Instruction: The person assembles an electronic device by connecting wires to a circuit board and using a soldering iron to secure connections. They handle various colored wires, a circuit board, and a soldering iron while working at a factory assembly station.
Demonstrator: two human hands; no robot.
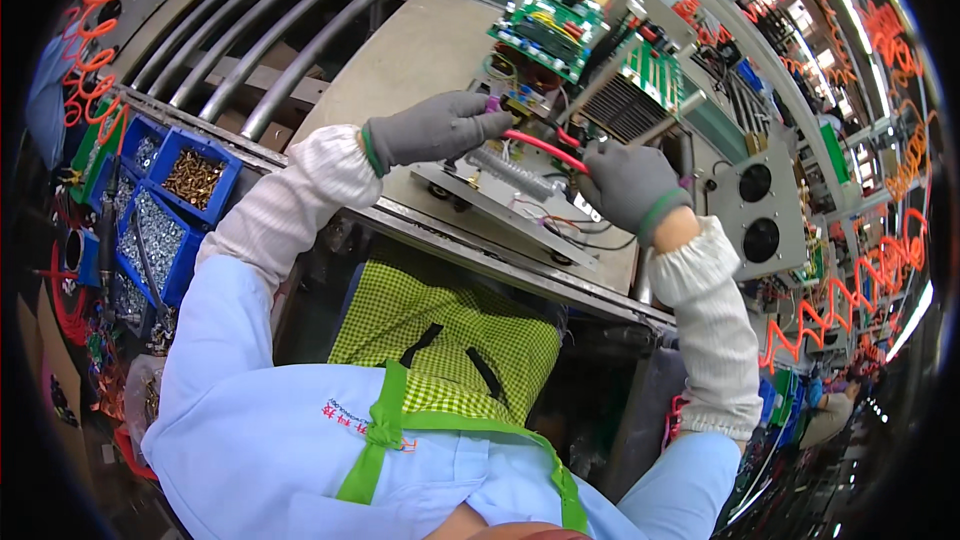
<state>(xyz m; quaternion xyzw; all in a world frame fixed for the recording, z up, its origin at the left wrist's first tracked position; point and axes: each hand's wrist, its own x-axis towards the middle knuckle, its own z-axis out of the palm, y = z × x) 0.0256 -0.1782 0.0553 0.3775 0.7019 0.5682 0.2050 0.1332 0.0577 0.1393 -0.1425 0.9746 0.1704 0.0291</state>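
A thick red cable stretches between my two grey-gloved hands, over an open electrical unit on the bench. My left hand pinches its left end, beside a small purple piece. Around the cable's right end, the fingers of my right hand are closed. Below the cable lies a coiled metal spring-like part on the unit's metal base plate. Behind my hands stand a green circuit board with wires and a dark finned heat sink. My fingers partly hide the cable ends.
Metal conveyor rollers run at the far left. Blue bins hold brass screws and silver fasteners by my left arm. A grey panel with two round fans stands to the right. Orange coiled hoses hang at the right.
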